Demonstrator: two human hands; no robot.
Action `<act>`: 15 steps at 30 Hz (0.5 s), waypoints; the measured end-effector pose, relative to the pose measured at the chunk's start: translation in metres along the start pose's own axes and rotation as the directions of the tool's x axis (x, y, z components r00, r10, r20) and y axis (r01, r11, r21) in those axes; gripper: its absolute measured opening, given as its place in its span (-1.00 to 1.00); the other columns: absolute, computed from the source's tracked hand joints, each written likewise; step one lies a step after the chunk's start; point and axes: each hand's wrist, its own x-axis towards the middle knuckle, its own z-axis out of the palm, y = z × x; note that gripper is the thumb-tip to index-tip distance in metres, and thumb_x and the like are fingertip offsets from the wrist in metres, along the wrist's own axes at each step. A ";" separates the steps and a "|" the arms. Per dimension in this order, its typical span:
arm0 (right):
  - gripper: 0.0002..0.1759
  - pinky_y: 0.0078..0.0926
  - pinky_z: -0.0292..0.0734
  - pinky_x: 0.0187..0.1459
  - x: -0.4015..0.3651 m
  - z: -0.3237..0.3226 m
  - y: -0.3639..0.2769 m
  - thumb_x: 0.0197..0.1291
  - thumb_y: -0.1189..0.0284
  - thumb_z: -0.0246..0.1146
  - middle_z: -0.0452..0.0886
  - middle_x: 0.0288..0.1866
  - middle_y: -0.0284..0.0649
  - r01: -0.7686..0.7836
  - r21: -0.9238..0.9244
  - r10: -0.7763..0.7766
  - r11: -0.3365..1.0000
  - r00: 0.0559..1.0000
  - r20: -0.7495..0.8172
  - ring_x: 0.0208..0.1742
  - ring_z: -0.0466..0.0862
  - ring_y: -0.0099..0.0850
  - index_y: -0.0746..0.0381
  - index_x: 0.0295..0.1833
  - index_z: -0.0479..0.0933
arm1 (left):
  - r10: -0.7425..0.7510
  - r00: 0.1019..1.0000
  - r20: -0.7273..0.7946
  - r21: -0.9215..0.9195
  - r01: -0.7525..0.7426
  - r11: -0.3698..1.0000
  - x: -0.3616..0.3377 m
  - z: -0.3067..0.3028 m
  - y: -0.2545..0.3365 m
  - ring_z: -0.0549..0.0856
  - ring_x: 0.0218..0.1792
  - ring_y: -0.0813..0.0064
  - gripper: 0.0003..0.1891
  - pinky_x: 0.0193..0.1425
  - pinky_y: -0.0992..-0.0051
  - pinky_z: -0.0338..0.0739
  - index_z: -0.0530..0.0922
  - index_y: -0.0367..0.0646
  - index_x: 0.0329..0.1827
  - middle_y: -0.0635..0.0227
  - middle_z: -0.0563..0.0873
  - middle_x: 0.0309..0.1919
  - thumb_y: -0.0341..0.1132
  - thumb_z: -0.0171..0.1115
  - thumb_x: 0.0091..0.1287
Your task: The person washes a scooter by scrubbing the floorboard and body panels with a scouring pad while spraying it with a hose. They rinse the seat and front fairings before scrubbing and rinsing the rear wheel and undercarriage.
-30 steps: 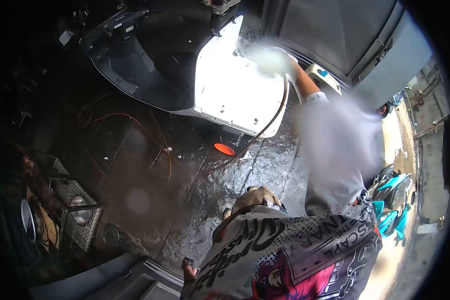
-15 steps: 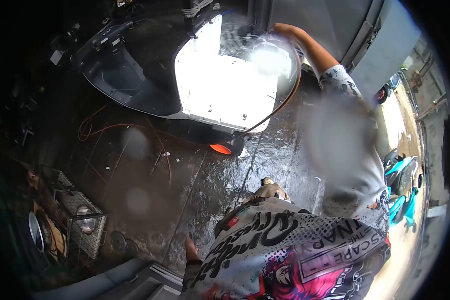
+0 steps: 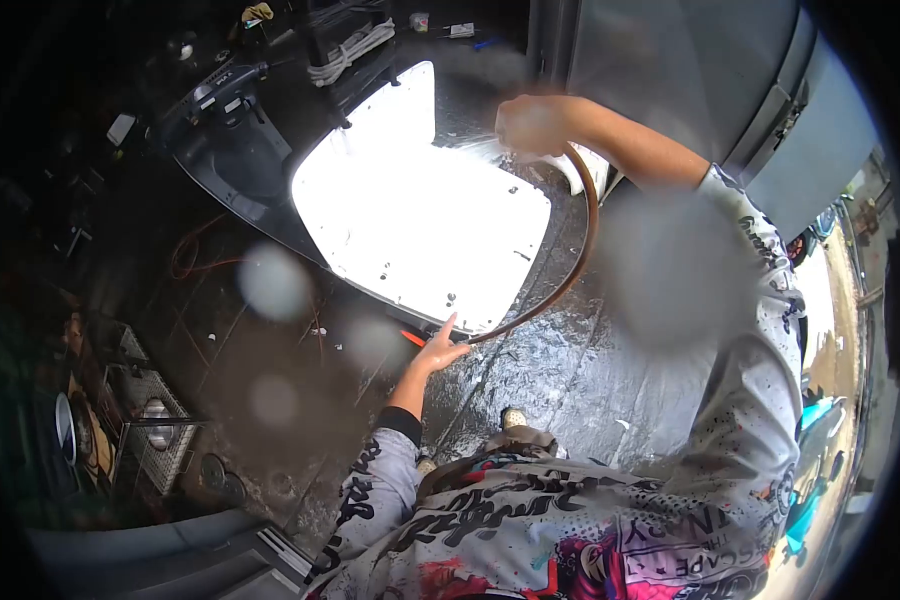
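A large white panel (image 3: pixel 410 220), glaring and dotted with small dark holes, fills the middle of a dark scooter-like body (image 3: pixel 240 160). My left hand (image 3: pixel 440 350) is at the panel's near lower edge, one finger stretched up over it and the thumb apart. My right hand (image 3: pixel 535 125) is above the panel's far right side, fingers wrapped round the end of a brown hose (image 3: pixel 592 215). Water spray shows beside that hand. The hose curves down along the panel's right side toward my left hand. An orange piece (image 3: pixel 413 339) peeks out under the panel beside my left wrist.
Dark wet floor (image 3: pixel 540 375) lies in front of my feet. A wire basket (image 3: pixel 160 430) with a metal bowl stands at the lower left. Grey doors (image 3: pixel 680 70) rise behind my right arm. Coiled white cord (image 3: pixel 355 52) hangs at the top. Smears blur parts of the view.
My left hand has come up from low beside my body to the panel's near edge. The right hand appears lower and further left, still on the hose. The panel looks turned, its near corner closer.
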 end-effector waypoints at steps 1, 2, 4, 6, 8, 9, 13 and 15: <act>-0.82 -0.23 0.55 -0.42 0.004 0.000 0.011 -0.03 0.66 0.09 0.65 -0.51 0.02 -0.041 -0.024 0.040 0.999 0.998 -0.042 -0.50 0.69 -0.21 0.45 -0.48 0.61 | 0.112 0.991 0.070 0.057 -0.116 0.992 0.020 0.023 -0.006 0.57 -0.24 0.40 -0.11 -0.13 0.41 0.46 0.01 -0.05 0.52 0.21 0.62 -0.22 -0.13 0.30 0.15; -0.82 -0.23 0.55 -0.42 0.009 0.001 0.029 -0.03 0.66 0.09 0.65 -0.51 0.02 -0.031 -0.013 0.031 0.999 0.999 -0.041 -0.50 0.69 -0.21 0.45 -0.48 0.61 | 0.221 0.965 0.139 0.098 -0.236 0.967 0.039 0.046 -0.012 0.57 -0.12 0.43 -0.18 -0.02 0.44 0.44 0.12 -0.09 0.49 0.21 0.62 -0.11 -0.13 0.28 0.18; -0.82 -0.25 0.58 -0.45 0.023 0.007 0.054 -0.06 0.72 0.07 0.66 -0.49 0.03 -0.009 -0.007 0.009 1.000 0.998 -0.068 -0.49 0.70 -0.20 0.47 -0.45 0.62 | 0.015 0.984 0.176 -0.066 -0.004 0.998 0.022 0.067 0.015 0.56 -0.16 0.47 -0.37 -0.06 0.45 0.43 0.32 -0.15 0.35 0.25 0.63 -0.13 -0.12 0.25 0.23; -0.80 -0.27 0.60 -0.47 0.038 0.022 0.067 -0.07 0.75 0.06 0.67 -0.48 0.03 -0.026 0.036 0.030 0.999 0.996 -0.090 -0.48 0.71 -0.20 0.48 -0.43 0.62 | 0.003 0.981 0.196 -0.056 0.008 0.998 0.026 0.075 0.012 0.56 -0.20 0.49 -0.46 -0.10 0.44 0.43 0.41 -0.17 0.24 0.27 0.63 -0.16 -0.10 0.24 0.25; -0.80 -0.30 0.62 -0.44 0.045 0.045 0.074 -0.04 0.73 0.07 0.67 -0.44 0.05 0.003 0.013 -0.002 1.000 1.000 -0.017 -0.46 0.71 -0.19 0.49 -0.38 0.62 | -0.022 0.976 0.218 -0.058 0.036 0.998 0.010 0.089 -0.006 0.56 -0.24 0.50 -0.53 -0.14 0.44 0.44 0.51 -0.19 0.14 0.29 0.63 -0.20 -0.07 0.23 0.27; -0.80 -0.30 0.62 -0.41 0.038 0.055 0.076 -0.03 0.71 0.09 0.68 -0.42 0.06 0.000 0.119 0.004 0.993 0.999 -0.036 -0.44 0.72 -0.17 0.49 -0.35 0.63 | -0.093 0.980 0.178 -0.027 0.100 0.995 -0.014 0.086 0.003 0.55 -0.27 0.51 -0.56 -0.16 0.43 0.44 0.55 -0.20 0.05 0.30 0.64 -0.24 -0.04 0.23 0.28; -0.79 -0.31 0.63 -0.27 0.077 0.155 0.083 0.01 0.62 0.12 0.68 -0.37 0.07 0.027 0.314 -0.002 0.949 0.997 -0.081 -0.32 0.73 -0.12 0.47 -0.29 0.64 | -0.163 0.962 -0.221 -0.021 0.162 0.987 -0.086 0.077 -0.037 0.56 -0.30 0.53 -0.56 -0.15 0.48 0.45 0.61 -0.23 -0.06 0.36 0.64 -0.38 0.01 0.23 0.29; -0.70 -0.37 0.45 0.12 0.069 0.217 0.060 0.05 0.53 0.15 0.63 -0.11 0.14 0.023 0.600 0.041 0.800 0.995 -0.093 0.04 0.62 -0.17 0.45 -0.11 0.60 | -0.213 0.912 -0.350 -0.092 0.192 0.977 -0.135 0.075 -0.082 0.59 -0.30 0.50 -0.59 -0.13 0.45 0.47 0.61 -0.22 -0.02 0.31 0.68 -0.33 -0.03 0.24 0.30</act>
